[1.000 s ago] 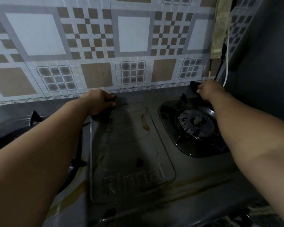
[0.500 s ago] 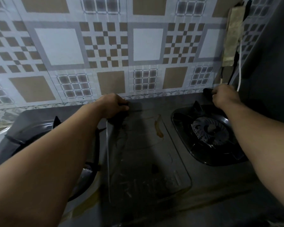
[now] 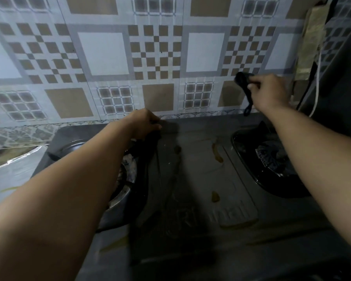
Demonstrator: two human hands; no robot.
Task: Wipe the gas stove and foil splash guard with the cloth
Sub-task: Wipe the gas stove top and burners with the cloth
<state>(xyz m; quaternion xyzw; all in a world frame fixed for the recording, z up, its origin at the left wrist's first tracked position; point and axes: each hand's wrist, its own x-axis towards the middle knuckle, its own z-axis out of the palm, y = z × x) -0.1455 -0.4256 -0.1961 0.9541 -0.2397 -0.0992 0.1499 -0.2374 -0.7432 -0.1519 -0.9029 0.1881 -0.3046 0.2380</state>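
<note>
The right hand (image 3: 268,92) pinches a dark cloth (image 3: 244,82) against the patterned splash guard (image 3: 154,57), directly above the stove's right burner (image 3: 272,157), with the cloth's tail hanging down toward the stove (image 3: 201,169). The left hand (image 3: 144,123), fingers curled, grips the dark grate (image 3: 144,145) at the stove's back edge. The right arm is raised and extended, nearer the wall (stains lie between both burners).

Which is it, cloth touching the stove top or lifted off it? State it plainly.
Apart. In the head view the right hand holds the dark cloth up before the patterned splash guard, its tail dangling above the stove.
</note>
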